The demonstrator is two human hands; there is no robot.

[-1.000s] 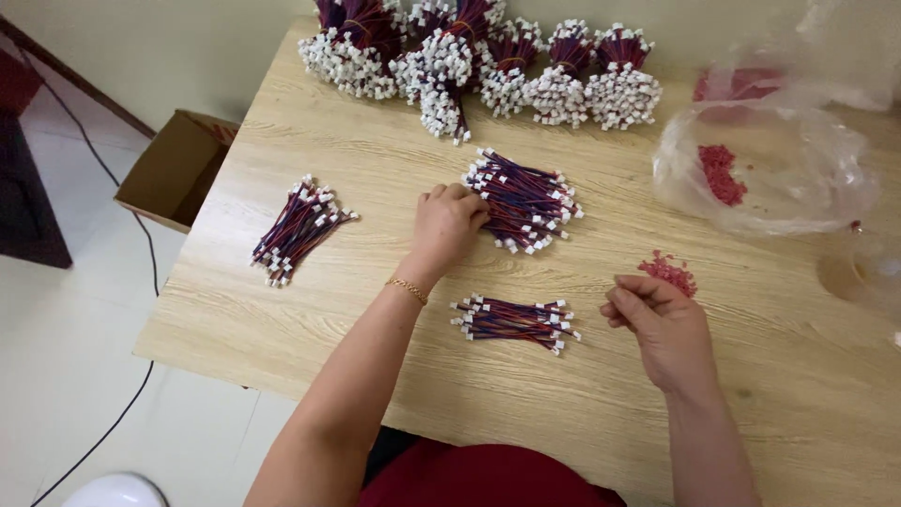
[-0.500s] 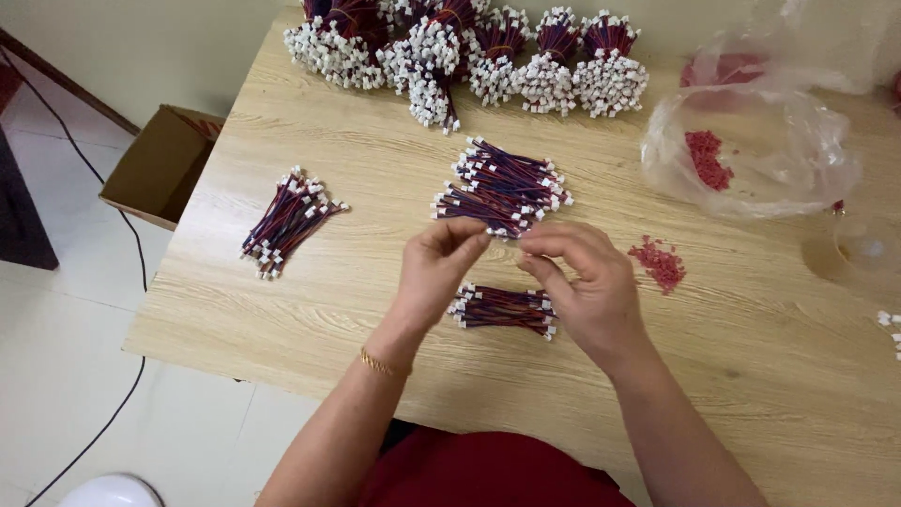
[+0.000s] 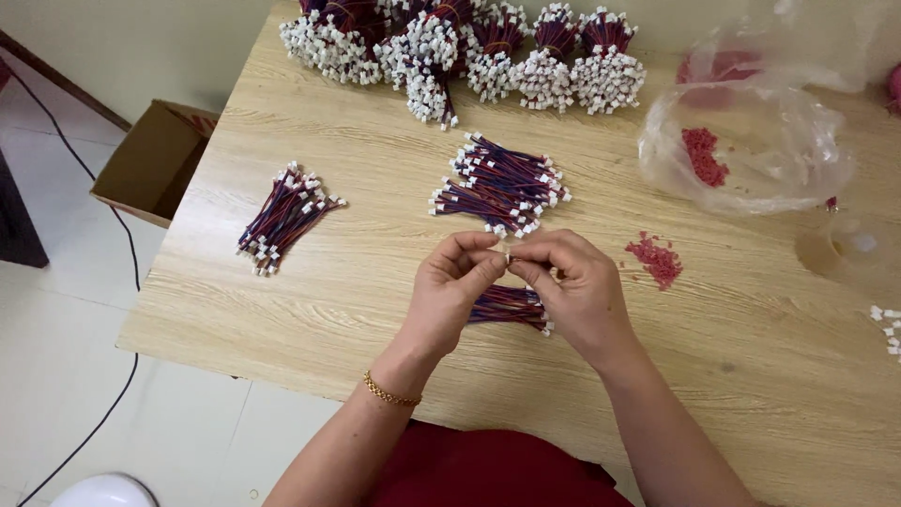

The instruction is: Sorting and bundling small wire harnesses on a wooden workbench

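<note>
My left hand (image 3: pixel 455 291) and my right hand (image 3: pixel 572 286) meet above the wooden table (image 3: pixel 310 282), fingertips pinched together on a small white connector of a short wire (image 3: pixel 507 253). Under the hands lies a small bundle of red-and-blue wires (image 3: pixel 502 305), partly hidden. Just beyond the hands sits a larger loose pile of wires with white connectors (image 3: pixel 502 183). A little heap of small red pieces (image 3: pixel 657 258) lies to the right of my right hand.
Another wire bundle (image 3: pixel 282 216) lies at the left. Several tied bunches (image 3: pixel 469 47) line the far edge. A clear plastic bag with red pieces (image 3: pixel 741 141) sits at the right. A cardboard box (image 3: pixel 155 160) stands on the floor left of the table.
My left hand left the big wire pile and my right hand left the red pieces; both came together in front of me and stay pinched on one wire's connector.
</note>
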